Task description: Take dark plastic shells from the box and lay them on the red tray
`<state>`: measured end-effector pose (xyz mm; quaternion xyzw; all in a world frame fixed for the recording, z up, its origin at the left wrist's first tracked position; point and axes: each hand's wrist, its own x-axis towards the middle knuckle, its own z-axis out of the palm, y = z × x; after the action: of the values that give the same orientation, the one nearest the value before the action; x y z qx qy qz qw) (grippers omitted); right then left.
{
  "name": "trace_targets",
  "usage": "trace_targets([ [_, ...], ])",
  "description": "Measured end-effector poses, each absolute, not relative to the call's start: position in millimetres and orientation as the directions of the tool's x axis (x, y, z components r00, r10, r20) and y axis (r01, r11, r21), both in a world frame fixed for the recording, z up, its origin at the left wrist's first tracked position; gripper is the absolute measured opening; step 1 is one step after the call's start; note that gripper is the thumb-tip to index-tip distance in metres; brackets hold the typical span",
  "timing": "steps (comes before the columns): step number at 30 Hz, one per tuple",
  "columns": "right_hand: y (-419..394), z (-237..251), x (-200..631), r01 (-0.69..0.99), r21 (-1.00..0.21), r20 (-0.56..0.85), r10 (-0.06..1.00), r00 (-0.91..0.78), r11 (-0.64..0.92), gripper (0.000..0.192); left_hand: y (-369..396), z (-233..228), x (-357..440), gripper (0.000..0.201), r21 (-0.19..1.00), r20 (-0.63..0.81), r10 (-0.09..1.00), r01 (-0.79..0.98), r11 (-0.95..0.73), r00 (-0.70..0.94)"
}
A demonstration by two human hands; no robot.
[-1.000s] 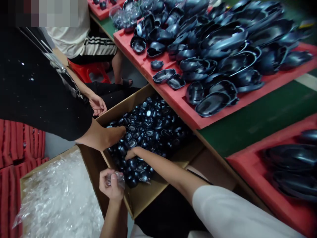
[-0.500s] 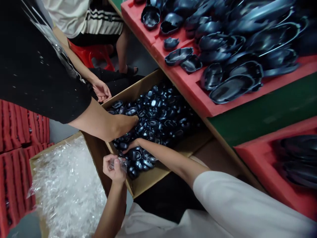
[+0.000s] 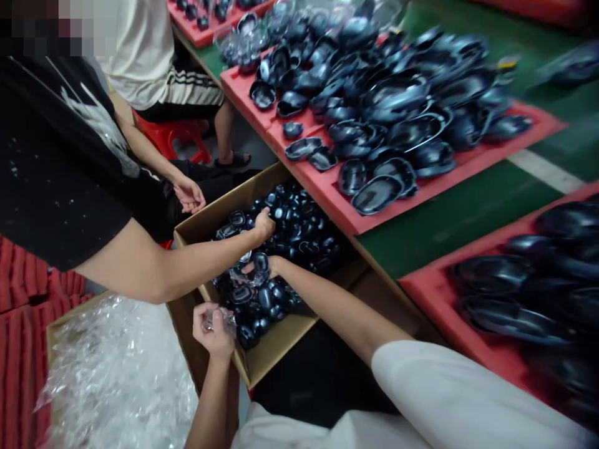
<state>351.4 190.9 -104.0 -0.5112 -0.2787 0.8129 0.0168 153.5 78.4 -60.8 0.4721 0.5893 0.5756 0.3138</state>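
Fingers of the left hand (image 3: 213, 329) pinch a crumpled clear bag (image 3: 223, 320). Toward one o'clock, the right hand (image 3: 267, 265) closes on a black shell (image 3: 261, 262) inside the cardboard box (image 3: 276, 344), nearer the parts.

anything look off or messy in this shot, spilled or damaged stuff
Nothing looks spilled or broken. The glossy dark plastic shells on the red foam tray lie heaped loosely, not in rows. The cardboard box holds small dark parts in a jumble. The left hand pinches a crumpled clear plastic bag.
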Motion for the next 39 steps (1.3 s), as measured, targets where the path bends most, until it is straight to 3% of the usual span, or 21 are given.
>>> trace_targets([
  [3,191.6,-94.8,384.0,0.276,-0.492,-0.822,0.336,-0.459,-0.826,0.04,79.8,-61.9,153.6,0.027,0.978,0.167,0.92,0.181,-0.108,-0.355],
  [7,189.5,-83.2,412.3,0.524,-0.524,-0.791,0.612,-0.008,-0.671,0.052,81.9,-61.4,153.8,0.025,0.979,0.175,0.921,0.165,-0.124,-0.349],
  [10,181.1,-70.9,414.3,0.645,-0.446,-0.674,0.707,0.214,-0.62,0.067,83.5,-59.6,154.6,0.026,0.98,0.175,0.923,0.155,-0.128,-0.342],
  [13,167.9,-57.4,400.1,0.757,-0.315,-0.525,0.769,0.364,-0.573,0.07,85.1,-57.0,155.8,0.027,0.979,0.178,0.924,0.157,-0.131,-0.338],
  [18,147.5,-48.2,356.8,0.938,-0.187,-0.511,0.845,0.162,-0.293,0.041,86.6,-53.3,157.6,0.027,0.979,0.178,0.934,0.152,-0.136,-0.31],
  [21,143.1,-54.9,340.1,0.955,-0.258,-0.531,0.847,-0.014,-0.146,0.03,86.5,-52.8,157.8,0.028,0.981,0.162,0.938,0.148,-0.121,-0.306],
  [27,163.5,-74.8,344.0,0.923,-0.36,-0.538,0.838,-0.089,-0.133,0.033,87.2,-53.9,158.3,0.025,0.979,0.185,0.942,0.138,-0.151,-0.281],
  [32,181.6,-86.0,307.4,0.879,-0.475,-0.361,0.902,-0.238,0.042,0.039,88.4,-52.3,159.2,0.022,0.952,0.251,0.932,0.239,-0.19,-0.26],
  [36,184.6,-87.4,279.5,0.862,-0.5,-0.262,0.934,-0.241,0.082,0.032,87.5,-42.4,156.8,0.025,0.912,0.333,0.915,0.323,-0.251,-0.228],
  [39,182.0,-79.1,289.8,0.839,-0.541,-0.174,0.97,-0.172,0.052,0.023,87.8,-30.0,156.6,0.03,0.947,0.239,0.95,0.263,-0.183,-0.202],
])
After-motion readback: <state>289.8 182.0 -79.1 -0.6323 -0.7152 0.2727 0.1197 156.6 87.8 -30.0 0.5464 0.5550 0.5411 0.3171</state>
